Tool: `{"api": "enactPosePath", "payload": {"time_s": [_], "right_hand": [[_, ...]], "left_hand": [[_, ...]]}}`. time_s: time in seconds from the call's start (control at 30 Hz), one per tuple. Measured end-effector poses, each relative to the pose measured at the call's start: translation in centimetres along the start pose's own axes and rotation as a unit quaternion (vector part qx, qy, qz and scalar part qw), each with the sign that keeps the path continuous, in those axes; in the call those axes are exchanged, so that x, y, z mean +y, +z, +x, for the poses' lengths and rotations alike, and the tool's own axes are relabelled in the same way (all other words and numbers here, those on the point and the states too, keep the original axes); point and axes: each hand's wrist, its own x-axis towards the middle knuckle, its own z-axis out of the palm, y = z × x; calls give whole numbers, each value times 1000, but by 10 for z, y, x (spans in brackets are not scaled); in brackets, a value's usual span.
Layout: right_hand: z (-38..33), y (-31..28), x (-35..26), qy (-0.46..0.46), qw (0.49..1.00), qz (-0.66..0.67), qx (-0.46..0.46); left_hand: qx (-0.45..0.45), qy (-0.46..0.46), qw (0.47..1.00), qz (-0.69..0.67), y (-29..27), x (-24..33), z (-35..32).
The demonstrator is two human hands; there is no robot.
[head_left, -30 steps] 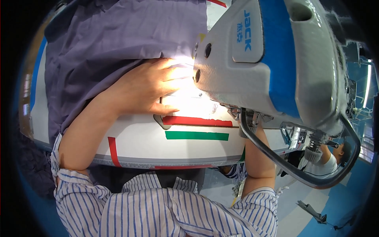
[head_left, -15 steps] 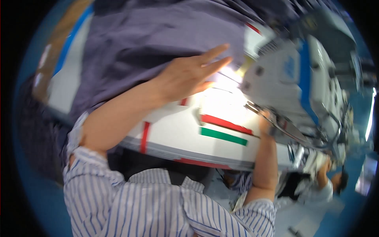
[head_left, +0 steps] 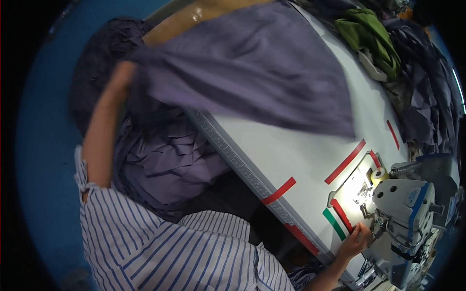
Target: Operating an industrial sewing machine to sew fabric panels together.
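The left hand (head_left: 124, 75) was at 10 o'clock in the view, just beside the end of a big purple cloth (head_left: 262, 72), but it was so blurry that I could not tell if its grip was spread or pinching the cloth. The right hand (head_left: 357, 237) was at 4 o'clock, close by the sewing machine (head_left: 403, 203), with its fingers bent; I could not tell if that grip had anything in it. The purple cloth went from the left hand toward 3 o'clock, over the white bench (head_left: 286, 155). It lay in long, soft folds, so it seemed light and floppy, and not likely to break. It might slip on the smooth top. The best place to hold it seemed to be a corner or an edge, because the middle would bunch up. Below its low edge was bare bench, with room to move, down to a red tape strip (head_left: 344, 162). At 5 o'clock from the left hand, a crumpled heap (head_left: 165, 165) sat beside the ruler strip (head_left: 218, 140) on the bench's edge, where the cloth could catch. A green cloth (head_left: 371, 39) at 2 o'clock and the machine made that side tighter.
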Motion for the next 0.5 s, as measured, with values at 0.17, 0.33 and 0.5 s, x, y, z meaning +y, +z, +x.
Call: {"api": "enactPosePath", "payload": {"time_s": [0.17, 0.33, 0.5], "right_hand": [[3, -5, -4, 65, 997, 10, -45], [-3, 0, -5, 48, 997, -27, -55], [-5, 0, -13, 47, 996, -28, -68]], "left_hand": [[306, 322, 836, -321, -140, 38, 31], [451, 217, 660, 561, -175, 102, 101], [416, 292, 636, 580, -123, 117, 102]]}}
